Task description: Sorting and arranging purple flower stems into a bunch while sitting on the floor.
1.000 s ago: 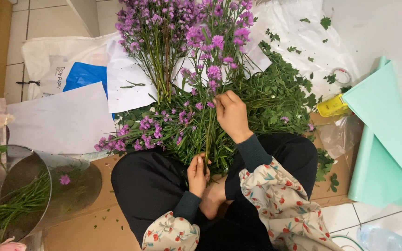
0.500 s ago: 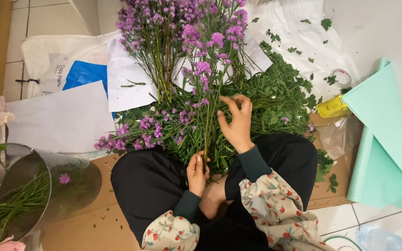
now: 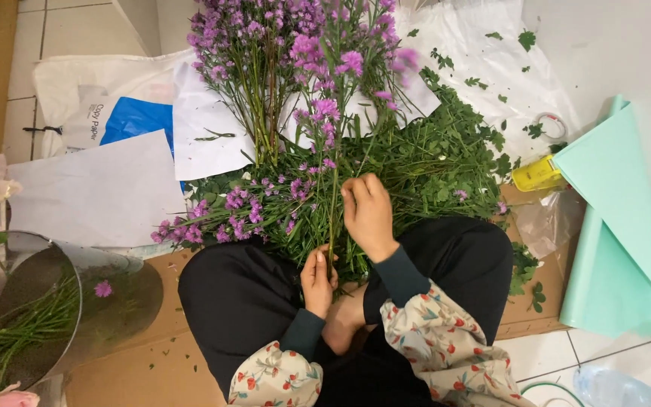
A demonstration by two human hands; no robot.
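Purple-flowered stem (image 3: pixel 332 188) upright, blooms away | left hand (image 3: pixel 317 276) clamps base | right hand (image 3: pixel 368 215) pinches mid-stem

- Matt white paper sheets (image 3: pixel 99 192) lying flat
- Smooth mint-green wrapping paper (image 3: pixel 619 234), folded
- Rough brown cardboard (image 3: pixel 137 377) underfoot
- Floral cloth sleeves (image 3: pixel 446 350), soft and matt
- Glossy pale floor tiles (image 3: pixel 77 30)
- Glossy clear plastic sleeve (image 3: pixel 39 301) around green stems

Left hand (image 3: pixel 318 277) grips a purple flower stem (image 3: pixel 332 215); right hand (image 3: pixel 368 215) strips it.
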